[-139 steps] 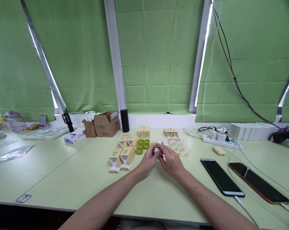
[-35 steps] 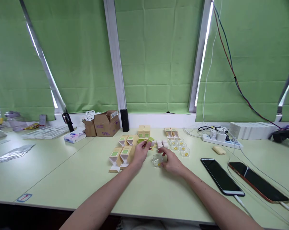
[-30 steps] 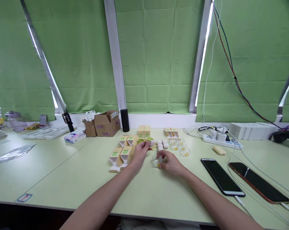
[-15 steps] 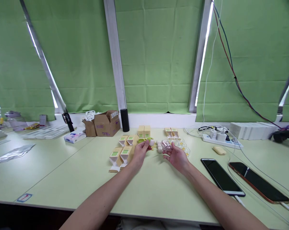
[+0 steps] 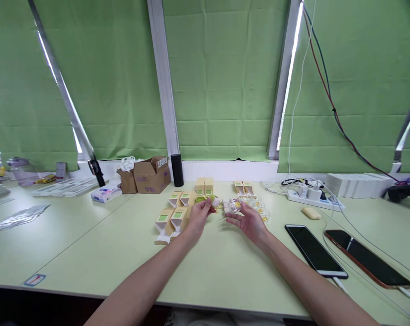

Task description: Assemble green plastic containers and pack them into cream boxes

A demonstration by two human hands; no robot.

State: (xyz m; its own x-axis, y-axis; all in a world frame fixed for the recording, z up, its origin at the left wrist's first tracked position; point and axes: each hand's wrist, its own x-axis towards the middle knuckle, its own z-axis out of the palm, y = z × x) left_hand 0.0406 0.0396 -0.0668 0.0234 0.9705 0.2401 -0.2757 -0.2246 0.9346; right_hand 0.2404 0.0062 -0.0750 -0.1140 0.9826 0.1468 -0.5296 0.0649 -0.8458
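My left hand [image 5: 198, 220] is closed on a small green and white item [image 5: 214, 202], which its fingers partly cover. In my right hand [image 5: 249, 222] I grip a small clear plastic container [image 5: 235, 205] with a yellow spot showing inside; the fingers curl around its near side. Just beyond that hand stand several more clear containers [image 5: 264, 213] with yellow spots. Left of my left hand, small open cardboard boxes [image 5: 179, 218] with green labels and white flaps stand in rows. Small white pieces lie between the hands, partly hidden.
Two similar boxes [image 5: 205, 182] stand behind my left hand, others [image 5: 243, 187] at the back right. Two phones [image 5: 315, 250] with cables, a cream rounded case [image 5: 311, 213] and a power strip [image 5: 313, 199] lie right. A brown carton [image 5: 152, 175] and black cylinder [image 5: 177, 170] stand back left.
My right hand has shifted slightly left and turned the clear container, so its yellow spot now shows. The left hand stays nearly in place, its item slightly tilted.
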